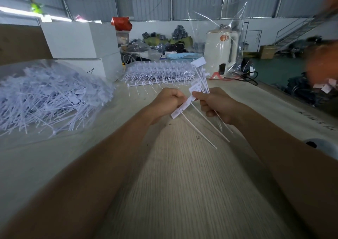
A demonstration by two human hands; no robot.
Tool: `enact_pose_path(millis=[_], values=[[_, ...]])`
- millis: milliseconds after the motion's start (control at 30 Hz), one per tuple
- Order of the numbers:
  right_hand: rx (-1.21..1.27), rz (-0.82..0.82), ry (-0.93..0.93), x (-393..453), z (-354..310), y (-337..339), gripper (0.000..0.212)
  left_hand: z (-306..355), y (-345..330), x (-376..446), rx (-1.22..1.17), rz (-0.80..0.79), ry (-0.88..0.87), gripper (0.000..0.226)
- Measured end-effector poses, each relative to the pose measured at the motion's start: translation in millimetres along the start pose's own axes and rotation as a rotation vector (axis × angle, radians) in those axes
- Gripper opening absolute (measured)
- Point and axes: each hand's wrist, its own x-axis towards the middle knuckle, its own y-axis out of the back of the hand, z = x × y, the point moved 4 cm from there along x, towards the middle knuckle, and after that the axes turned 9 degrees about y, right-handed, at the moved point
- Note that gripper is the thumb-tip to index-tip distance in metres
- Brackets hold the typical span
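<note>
Left hand (168,102) and right hand (217,105) both pinch the tie strip (181,107); twist close together so one snaps off cleanly.

Person, two limbs in view.
1. left hand (168,101): bare, back and knuckles showing, wrist bare.
2. right hand (215,105): bare, finger side showing, wrist bare.
3. left forearm (82,174): bare to the lower left edge.
4. right forearm (283,156): bare to the lower right edge.
</note>
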Motion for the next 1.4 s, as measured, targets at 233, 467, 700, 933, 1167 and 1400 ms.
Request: enact_pose_path(millis=[233, 467, 700, 933, 1167, 1400], values=[[0.185, 0.024, -0.001, 1, -4, -6, 0.027, 6, -10, 0, 0.034, 0.043, 0.083, 0.033], [0.095, -0.026, 0.063, 1, -9, -12, 0.022, 2, -8, -1, -0.164, 0.061, 0.173, 0.027], [0.054, -0.159, 0.174, -3, -16, -19, 0.020, -6, -3, 2, -0.357, -0.053, 0.293, 0.035], [-0.275, -0.211, 0.410, -14, -26, -20, 0.007, -13, -1, 1, -0.407, -0.173, 0.377, 0.037], [-0.520, -0.154, 0.490, -9, -27, -19, 0.018, -11, 2, -3, -0.347, -0.285, 0.404, 0.037], [-0.442, 0.218, 0.373, 1, -6, 17, 0.031, -12, 3, -2, -0.144, -0.141, 0.303, 0.020]])
